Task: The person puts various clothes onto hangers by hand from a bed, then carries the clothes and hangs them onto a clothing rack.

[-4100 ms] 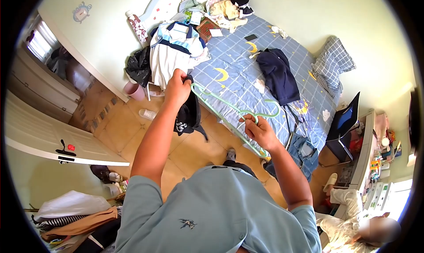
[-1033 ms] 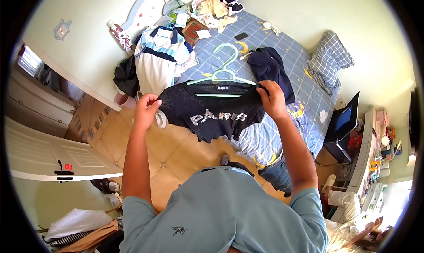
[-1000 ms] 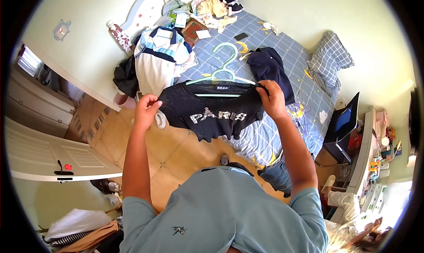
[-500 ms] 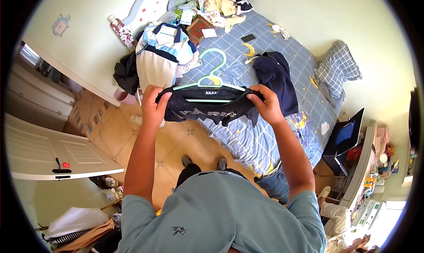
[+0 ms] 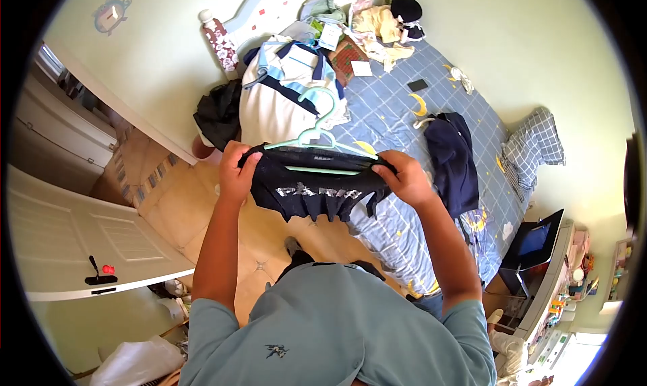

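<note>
A black top (image 5: 306, 194) with silvery lettering hangs spread between my two hands on a pale green hanger (image 5: 317, 131). The hanger's hook points up, towards the white and blue garment behind it. My left hand (image 5: 237, 174) pinches the left shoulder of the top. At the other shoulder, my right hand (image 5: 404, 177) is closed on the fabric near the hanger's end. The lettering is partly folded and cannot be read.
Beyond is a bed (image 5: 384, 116) with a white and blue garment (image 5: 273, 113), dark navy clothing (image 5: 451, 164), a phone (image 5: 418, 85) and a pillow (image 5: 536, 143). A white door (image 5: 101, 238) stands at the left, a laptop (image 5: 536, 241) at the right. Another person's leg (image 5: 509, 349) shows lower right.
Four seconds ago my right hand held the hanger apart from the top; now the hanger is inside it. Since half a second ago the top has dropped slightly and the view has turned left.
</note>
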`<state>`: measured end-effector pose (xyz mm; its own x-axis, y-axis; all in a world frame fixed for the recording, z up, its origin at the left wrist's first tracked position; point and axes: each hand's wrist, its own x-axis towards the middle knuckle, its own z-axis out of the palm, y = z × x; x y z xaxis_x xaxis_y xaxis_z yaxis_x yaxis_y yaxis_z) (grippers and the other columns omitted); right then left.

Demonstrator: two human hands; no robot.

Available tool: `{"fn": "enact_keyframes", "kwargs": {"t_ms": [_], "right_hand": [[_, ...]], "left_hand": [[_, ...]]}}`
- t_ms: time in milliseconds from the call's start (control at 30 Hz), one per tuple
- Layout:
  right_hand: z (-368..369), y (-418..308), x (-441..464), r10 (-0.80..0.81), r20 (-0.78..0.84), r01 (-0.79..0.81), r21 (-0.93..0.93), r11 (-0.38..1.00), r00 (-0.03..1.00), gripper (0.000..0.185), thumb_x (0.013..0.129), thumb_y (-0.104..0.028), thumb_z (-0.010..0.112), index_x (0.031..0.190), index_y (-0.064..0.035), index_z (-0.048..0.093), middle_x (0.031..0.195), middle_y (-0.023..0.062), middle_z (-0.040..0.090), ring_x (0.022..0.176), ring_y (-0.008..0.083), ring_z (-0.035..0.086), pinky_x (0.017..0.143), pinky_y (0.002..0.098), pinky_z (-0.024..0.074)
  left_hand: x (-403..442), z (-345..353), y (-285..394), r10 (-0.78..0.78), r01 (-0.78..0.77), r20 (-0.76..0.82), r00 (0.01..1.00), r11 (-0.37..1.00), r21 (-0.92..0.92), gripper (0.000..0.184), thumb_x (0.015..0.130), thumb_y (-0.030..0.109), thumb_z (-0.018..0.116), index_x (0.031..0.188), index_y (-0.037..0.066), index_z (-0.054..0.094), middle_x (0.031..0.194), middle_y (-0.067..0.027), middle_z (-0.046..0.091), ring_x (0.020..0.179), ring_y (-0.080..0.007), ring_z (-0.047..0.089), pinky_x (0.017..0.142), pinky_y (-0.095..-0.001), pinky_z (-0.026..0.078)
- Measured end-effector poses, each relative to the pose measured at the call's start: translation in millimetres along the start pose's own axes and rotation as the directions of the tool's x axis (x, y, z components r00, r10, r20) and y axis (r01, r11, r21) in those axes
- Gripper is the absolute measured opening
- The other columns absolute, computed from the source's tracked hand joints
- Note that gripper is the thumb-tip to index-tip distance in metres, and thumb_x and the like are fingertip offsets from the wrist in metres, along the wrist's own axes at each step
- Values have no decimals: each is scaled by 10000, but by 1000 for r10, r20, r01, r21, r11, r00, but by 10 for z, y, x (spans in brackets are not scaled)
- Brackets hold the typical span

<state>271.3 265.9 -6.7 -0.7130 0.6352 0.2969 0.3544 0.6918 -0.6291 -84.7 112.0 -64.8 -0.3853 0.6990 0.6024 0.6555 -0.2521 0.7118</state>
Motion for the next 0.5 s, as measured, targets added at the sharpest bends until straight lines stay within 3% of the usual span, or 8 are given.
{"fn": "enact_keyframes", "kwargs": {"t_ms": [133, 167, 267, 300, 400, 433, 500], "right_hand": [[515, -254, 592, -75, -72, 79, 54, 995, 995, 188, 864, -146, 710, 967, -3, 645, 827, 159, 633, 785, 361, 612, 701, 406, 493], [613, -313, 721, -86, -72, 91, 75, 993, 994, 187, 864, -143, 710, 965, 0, 645, 824, 157, 631, 779, 358, 609, 698, 405, 491], [800, -466, 1110, -80, -62, 89, 151, 985, 995, 187, 867, -133, 713, 965, 8, 641, 820, 157, 624, 763, 350, 600, 693, 395, 486], [874, -469, 1230, -82, -69, 92, 172, 981, 994, 187, 868, -133, 714, 964, 10, 641, 822, 157, 624, 761, 346, 600, 694, 390, 485], [1084, -437, 1551, -75, -70, 89, 231, 969, 995, 189, 875, -136, 716, 965, 13, 640, 826, 158, 623, 758, 335, 600, 695, 378, 482], [1139, -423, 1659, -69, -64, 83, 249, 965, 996, 191, 878, -139, 716, 965, 13, 641, 829, 158, 623, 758, 331, 601, 696, 375, 482], [1282, -301, 1876, -54, -75, 74, 296, 952, 996, 182, 888, -131, 712, 966, 16, 638, 827, 151, 621, 742, 300, 597, 689, 353, 480]], "left_hand": [[187, -616, -413, -61, 58, -45, 997, 997, -56, 240, 836, 85, 744, 1035, 18, 627, 981, -69, 588, 903, -200, 563, 857, -301, 442], [104, -739, -658, -209, 199, -95, 973, 975, -103, 393, 827, 75, 746, 1184, 21, 591, 1106, -69, 607, 1001, -183, 580, 927, -308, 445], [39, -971, -1017, -374, 312, -101, 922, 872, -378, 547, 820, 77, 754, 1308, 20, 512, 1188, -88, 601, 1089, -190, 581, 981, -324, 440], [-26, -1014, -1243, -348, 294, -66, 935, 866, -404, 639, 814, 56, 756, 1375, 16, 453, 1230, -98, 595, 1130, -194, 577, 1006, -327, 436], [-238, -1076, -1534, -546, 534, 60, 836, 784, -315, 628, 808, 22, 753, 1366, 17, 465, 1247, -92, 593, 1134, -182, 565, 991, -324, 445], [-261, -1038, -1695, -497, 488, 77, 864, 793, -364, 549, 824, 4, 743, 1322, 11, 512, 1215, -79, 620, 1105, -173, 576, 962, -314, 458], [-279, -969, -1874, -558, 551, 75, 826, 772, -317, 467, 844, 15, 736, 1273, 5, 553, 1167, -64, 642, 1070, -165, 590, 933, -303, 468]]}}
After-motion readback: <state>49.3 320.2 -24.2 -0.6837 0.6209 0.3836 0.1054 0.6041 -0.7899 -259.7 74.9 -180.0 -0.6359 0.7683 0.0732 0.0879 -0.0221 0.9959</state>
